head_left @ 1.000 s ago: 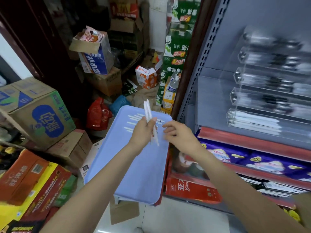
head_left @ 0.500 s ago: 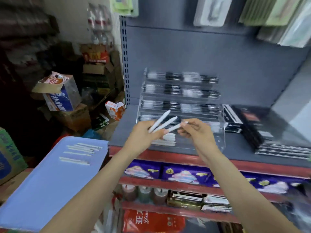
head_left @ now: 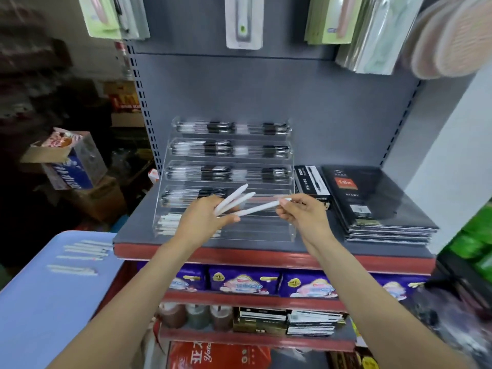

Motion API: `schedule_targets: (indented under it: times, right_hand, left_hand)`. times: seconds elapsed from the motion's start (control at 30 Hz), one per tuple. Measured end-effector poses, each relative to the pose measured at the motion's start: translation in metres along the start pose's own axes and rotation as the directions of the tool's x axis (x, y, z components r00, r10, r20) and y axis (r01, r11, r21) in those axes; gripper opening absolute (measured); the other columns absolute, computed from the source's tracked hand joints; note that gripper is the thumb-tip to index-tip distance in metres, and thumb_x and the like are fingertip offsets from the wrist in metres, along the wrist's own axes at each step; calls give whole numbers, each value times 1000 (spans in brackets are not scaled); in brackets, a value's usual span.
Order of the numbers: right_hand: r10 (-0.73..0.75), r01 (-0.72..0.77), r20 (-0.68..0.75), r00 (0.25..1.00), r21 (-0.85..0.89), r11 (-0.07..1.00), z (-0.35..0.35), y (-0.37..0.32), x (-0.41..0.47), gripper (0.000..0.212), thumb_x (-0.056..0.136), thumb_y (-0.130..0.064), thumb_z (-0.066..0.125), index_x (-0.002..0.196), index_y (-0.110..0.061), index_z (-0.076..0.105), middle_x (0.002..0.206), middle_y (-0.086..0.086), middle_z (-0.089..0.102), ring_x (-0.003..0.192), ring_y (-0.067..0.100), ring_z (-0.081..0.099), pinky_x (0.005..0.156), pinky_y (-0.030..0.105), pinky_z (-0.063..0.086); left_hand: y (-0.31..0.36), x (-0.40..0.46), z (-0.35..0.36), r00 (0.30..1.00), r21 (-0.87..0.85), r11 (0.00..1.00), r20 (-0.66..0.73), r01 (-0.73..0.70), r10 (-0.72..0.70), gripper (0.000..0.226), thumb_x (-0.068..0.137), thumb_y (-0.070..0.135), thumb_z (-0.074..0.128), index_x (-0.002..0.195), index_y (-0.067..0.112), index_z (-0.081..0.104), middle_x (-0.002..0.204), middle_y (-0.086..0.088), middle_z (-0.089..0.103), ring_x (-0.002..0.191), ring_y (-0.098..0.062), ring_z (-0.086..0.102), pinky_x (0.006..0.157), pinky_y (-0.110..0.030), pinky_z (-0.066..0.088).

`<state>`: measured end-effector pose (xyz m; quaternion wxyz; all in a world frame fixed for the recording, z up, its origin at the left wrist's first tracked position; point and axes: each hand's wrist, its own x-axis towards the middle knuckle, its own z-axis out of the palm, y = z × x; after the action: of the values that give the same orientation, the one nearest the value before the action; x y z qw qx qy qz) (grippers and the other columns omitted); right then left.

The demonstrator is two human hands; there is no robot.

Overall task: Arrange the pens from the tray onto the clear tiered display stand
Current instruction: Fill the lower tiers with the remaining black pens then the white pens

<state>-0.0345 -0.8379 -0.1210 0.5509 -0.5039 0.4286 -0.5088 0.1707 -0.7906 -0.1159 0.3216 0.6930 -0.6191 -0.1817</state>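
Before the clear acrylic tiered display stand (head_left: 229,177), our left hand (head_left: 198,222) clasps two slim white plastic pens (head_left: 233,198); our right hand (head_left: 303,213), at three o'clock, pinches a third pen (head_left: 259,207) by its tip. Light, stiff and probably slippery, they are best held mid-barrel. More wait on the pale blue tray (head_left: 40,302).

Left hand (head_left: 205,219) covers the butt ends of its white pens (head_left: 234,199) and the middle of the stand's bottom tier (head_left: 170,225) (count of pens there unclear). Upper tiers of the clear stand (head_left: 231,150) are motion-blurred; pen brand unreadable. Blue tray (head_left: 40,302) is cut off at left and bottom edges; its loose pens (head_left: 80,251) are smeared. Hanging packs (head_left: 242,20) are cropped by the top edge. Boxes at far left (head_left: 66,161) are dark and blurred. Right edge is smeared green.
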Motion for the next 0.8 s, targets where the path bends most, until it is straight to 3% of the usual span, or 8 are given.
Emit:
schedule_targets:
  times: [0.07,0.13,0.27,0.33,0.43,0.6,0.7,0.8]
  right_hand:
    - [12,-13,3,1000,8,1000,-1,0,4,15,88,-1,59,100,8,61,73,10,65,57,5,64,61,14,54]
    - [24,-24,11,1000,4,1000,-3,0,6,16,87,-3,60,100,7,62,75,11,66,60,6,65,61,13,53]
    - [-51,33,-72,996,-229,973,-10,4,10,10,86,-10,65,95,-10,61,84,1,64,79,13,62,68,17,52]
    - [-98,35,-132,986,-415,909,-17,7,13,23,86,-14,66,108,-13,58,94,-2,60,91,15,59,82,26,51]
    - [-31,-40,-131,991,-508,861,-24,13,17,46,86,-15,66,129,-11,49,110,3,55,99,17,55,93,34,47]
    - [72,-87,-49,996,-545,834,-26,20,20,44,86,4,58,127,-9,53,116,9,64,93,15,59,87,26,45]
    - [68,-79,-40,997,-554,829,-29,20,21,43,85,5,59,125,-12,56,112,5,65,92,17,61,93,33,49]
    - [61,-65,-25,998,-569,820,-30,21,20,44,86,3,60,126,-14,56,113,4,65,93,17,61,91,31,49]
  left_hand:
    - [2,2,2,1000,-5,1000,11,26,-26,33,75,39,73,93,11,70,73,-9,64,60,-23,52,56,-30,35]
    - [5,4,2,999,11,999,22,34,-34,25,77,36,73,86,13,69,62,-3,59,53,-16,47,52,-28,32]
    - [-2,9,-1,1000,79,997,3,5,-6,8,77,32,73,82,27,68,70,7,68,69,-15,62,64,-32,48]
    - [-6,11,-4,1000,142,990,13,3,-5,7,78,30,73,83,29,69,71,7,67,67,-15,60,61,-30,47]
    - [-3,14,-1,998,309,951,60,-16,-3,10,80,34,71,84,26,68,68,2,58,62,-18,52,55,-28,36]
    - [13,26,23,991,505,854,114,-121,73,25,85,39,63,104,23,64,98,-6,66,95,-28,60,71,-33,43]
    - [16,30,32,980,605,772,149,-193,128,24,88,36,58,108,22,62,105,-7,65,99,-29,61,75,-34,44]
    - [16,29,36,969,679,691,172,-246,177,25,91,33,55,110,18,60,112,-6,58,98,-31,61,75,-36,45]
